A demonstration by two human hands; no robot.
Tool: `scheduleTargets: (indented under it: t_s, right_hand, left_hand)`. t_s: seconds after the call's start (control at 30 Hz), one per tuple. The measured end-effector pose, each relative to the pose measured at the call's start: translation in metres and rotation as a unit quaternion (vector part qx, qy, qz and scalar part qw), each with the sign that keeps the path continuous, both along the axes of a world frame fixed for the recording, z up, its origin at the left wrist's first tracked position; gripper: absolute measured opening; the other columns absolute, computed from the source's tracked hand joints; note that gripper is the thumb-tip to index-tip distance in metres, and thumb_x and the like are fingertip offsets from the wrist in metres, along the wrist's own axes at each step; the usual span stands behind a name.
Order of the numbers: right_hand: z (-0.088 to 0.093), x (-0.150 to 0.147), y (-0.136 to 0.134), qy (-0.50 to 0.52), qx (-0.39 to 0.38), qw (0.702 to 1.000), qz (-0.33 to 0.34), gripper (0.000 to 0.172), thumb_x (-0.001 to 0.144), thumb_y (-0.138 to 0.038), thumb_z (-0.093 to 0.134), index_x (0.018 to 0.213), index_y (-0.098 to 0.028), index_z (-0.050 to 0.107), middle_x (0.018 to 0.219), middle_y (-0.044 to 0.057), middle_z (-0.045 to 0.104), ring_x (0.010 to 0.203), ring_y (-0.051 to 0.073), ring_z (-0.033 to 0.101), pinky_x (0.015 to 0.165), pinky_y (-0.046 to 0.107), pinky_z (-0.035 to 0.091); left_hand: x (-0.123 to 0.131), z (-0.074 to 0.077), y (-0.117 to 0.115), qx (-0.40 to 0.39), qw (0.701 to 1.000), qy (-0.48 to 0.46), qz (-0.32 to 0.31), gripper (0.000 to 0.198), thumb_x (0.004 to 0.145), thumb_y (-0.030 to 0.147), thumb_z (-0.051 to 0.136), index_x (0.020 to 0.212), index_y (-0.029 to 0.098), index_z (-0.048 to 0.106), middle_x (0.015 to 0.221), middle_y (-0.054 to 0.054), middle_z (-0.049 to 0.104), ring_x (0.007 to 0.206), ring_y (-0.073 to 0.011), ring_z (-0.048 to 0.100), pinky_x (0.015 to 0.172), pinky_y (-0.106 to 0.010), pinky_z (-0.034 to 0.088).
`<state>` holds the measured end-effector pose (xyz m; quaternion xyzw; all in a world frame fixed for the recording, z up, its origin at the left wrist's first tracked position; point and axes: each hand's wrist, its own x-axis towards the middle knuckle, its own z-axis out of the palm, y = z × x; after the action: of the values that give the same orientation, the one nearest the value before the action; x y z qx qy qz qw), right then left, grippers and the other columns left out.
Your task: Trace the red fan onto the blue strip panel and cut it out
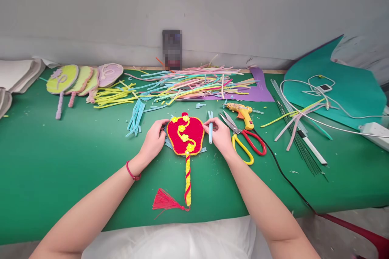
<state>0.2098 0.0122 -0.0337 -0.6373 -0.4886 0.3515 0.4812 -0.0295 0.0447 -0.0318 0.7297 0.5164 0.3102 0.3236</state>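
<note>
A red paddle-shaped hand fan (175, 134) with an orange edge, yellow flowers and a curling yellow stem lies flat in front of me. Its handle (187, 182) is twisted yellow and red, and a red tassel (166, 201) spreads leftward from its end. My left hand (155, 139) pinches the fan's left edge, fingers bent. At the right edge, my right hand (221, 135) has its fingertips by the fan, closed on light-blue strips (210, 127) that stand upright. More light-blue strips (169, 143) stick out from beneath the fan.
Scissors (238, 132) and a yellow glue gun (241, 113) lie to the right; its black cord (281, 170) runs off the front edge. Coloured strips (194, 85) are heaped behind. Finished fans (65, 79) sit back left. Wires (306, 153) and a teal sheet (334, 85) lie right.
</note>
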Motion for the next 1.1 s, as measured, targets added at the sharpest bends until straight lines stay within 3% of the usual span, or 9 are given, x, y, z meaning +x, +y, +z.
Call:
scheduleTargets:
  t_s: [0.17, 0.3, 0.37, 0.6, 0.83, 0.97, 1.1]
  right_hand:
    - [0.002, 0.006, 0.002, -0.010, 0.014, 1.000, -0.008, 0.037, 0.076, -0.058, 0.061, 0.081, -0.021, 0.059, 0.079, 0.004, 0.067, 0.073, 0.020, 0.064, 0.067, 0.033, 0.053]
    - [0.007, 0.012, 0.001, 0.005, 0.032, 0.999, 0.010, 0.042, 0.089, -0.058, 0.040, 0.085, -0.021, 0.059, 0.091, 0.006, 0.069, 0.078, 0.018, 0.066, 0.065, 0.030, 0.054]
    - [0.010, 0.013, 0.000, 0.005, 0.035, 0.999, 0.022, 0.043, 0.091, -0.058, 0.036, 0.086, -0.022, 0.059, 0.094, 0.006, 0.069, 0.079, 0.017, 0.067, 0.065, 0.030, 0.055]
    - [0.016, 0.011, -0.008, -0.018, 0.036, 0.996, 0.082, 0.038, 0.092, -0.053, 0.036, 0.087, -0.024, 0.059, 0.089, 0.005, 0.069, 0.078, 0.019, 0.068, 0.068, 0.032, 0.054]
    - [0.016, 0.015, -0.008, -0.027, 0.023, 0.996, 0.079, 0.032, 0.093, -0.045, 0.038, 0.081, -0.024, 0.059, 0.081, 0.005, 0.069, 0.079, 0.022, 0.069, 0.071, 0.034, 0.052]
    - [0.013, 0.020, -0.006, -0.054, 0.023, 0.996, 0.066, 0.024, 0.092, -0.039, 0.041, 0.080, -0.025, 0.058, 0.081, 0.005, 0.069, 0.084, 0.023, 0.068, 0.079, 0.036, 0.050]
    - [0.014, 0.024, -0.005, -0.060, 0.030, 0.996, 0.061, 0.013, 0.086, -0.035, 0.052, 0.083, -0.025, 0.058, 0.080, 0.005, 0.069, 0.082, 0.023, 0.068, 0.078, 0.036, 0.050]
  left_hand:
    - [0.003, 0.006, -0.003, 0.046, 0.998, 0.014, 0.028, 0.029, 0.091, 0.031, 0.043, 0.113, 0.017, 0.055, 0.119, -0.010, 0.057, 0.111, -0.0218, 0.055, 0.094, -0.037, 0.046]
    - [0.006, 0.010, -0.006, 0.093, 0.992, 0.080, 0.039, 0.029, 0.091, 0.034, 0.045, 0.113, 0.017, 0.055, 0.109, -0.009, 0.058, 0.097, -0.0210, 0.057, 0.087, -0.037, 0.048]
    - [0.007, 0.009, -0.006, 0.100, 0.991, 0.089, 0.030, 0.029, 0.091, 0.034, 0.045, 0.112, 0.017, 0.055, 0.110, -0.009, 0.058, 0.099, -0.0211, 0.057, 0.088, -0.037, 0.047]
    - [0.010, 0.005, -0.003, 0.081, 0.991, 0.104, -0.005, 0.032, 0.090, 0.040, 0.046, 0.112, 0.020, 0.057, 0.117, -0.009, 0.059, 0.110, -0.0231, 0.054, 0.093, -0.039, 0.046]
    - [0.008, 0.005, 0.003, 0.020, 0.997, 0.067, 0.024, 0.034, 0.085, 0.041, 0.052, 0.111, 0.019, 0.059, 0.113, -0.007, 0.062, 0.097, -0.0196, 0.058, 0.083, -0.032, 0.047]
    - [0.007, 0.002, 0.007, 0.008, 0.998, 0.056, 0.027, 0.035, 0.084, 0.042, 0.054, 0.110, 0.020, 0.061, 0.112, -0.006, 0.062, 0.096, -0.0191, 0.058, 0.080, -0.031, 0.046]
    - [0.009, 0.003, 0.005, 0.014, 0.998, 0.051, 0.036, 0.033, 0.087, 0.041, 0.048, 0.109, 0.019, 0.061, 0.113, -0.007, 0.062, 0.097, -0.0189, 0.058, 0.081, -0.030, 0.047]
